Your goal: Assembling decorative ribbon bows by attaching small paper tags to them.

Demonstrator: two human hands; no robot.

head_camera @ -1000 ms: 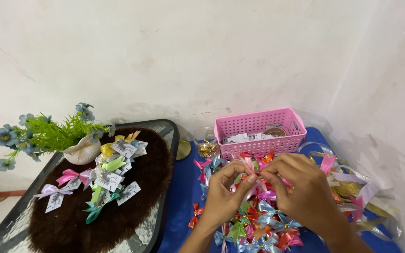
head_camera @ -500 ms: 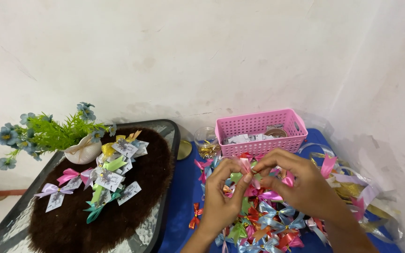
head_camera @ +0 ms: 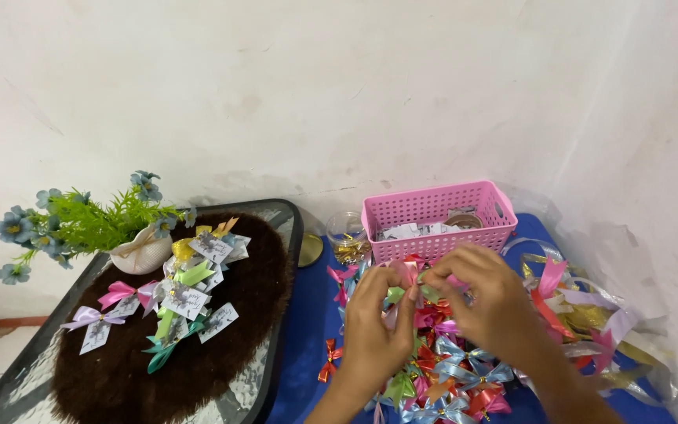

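My left hand (head_camera: 374, 330) and my right hand (head_camera: 490, 302) meet over a heap of small coloured ribbon bows (head_camera: 441, 369) on a blue surface (head_camera: 308, 338). Both hands pinch one pink bow (head_camera: 404, 272) between their fingertips, lifted just above the heap. Directly behind the hands stands a pink plastic basket (head_camera: 433, 206) with white paper tags inside. Loose ribbon strips (head_camera: 590, 314) in pink, gold and lilac lie to the right of my right hand.
At left, a glass-topped table (head_camera: 276, 228) carries a dark brown furry mat (head_camera: 229, 314) with finished bows bearing white tags (head_camera: 186, 294), plus a white pot of blue artificial flowers (head_camera: 88, 224). A small glass jar (head_camera: 347, 232) and its gold lid (head_camera: 310, 250) sit beside the basket. White walls close the corner.
Both hands have risen from the heap and drawn a pink bow up between their fingertips, closer to the basket.
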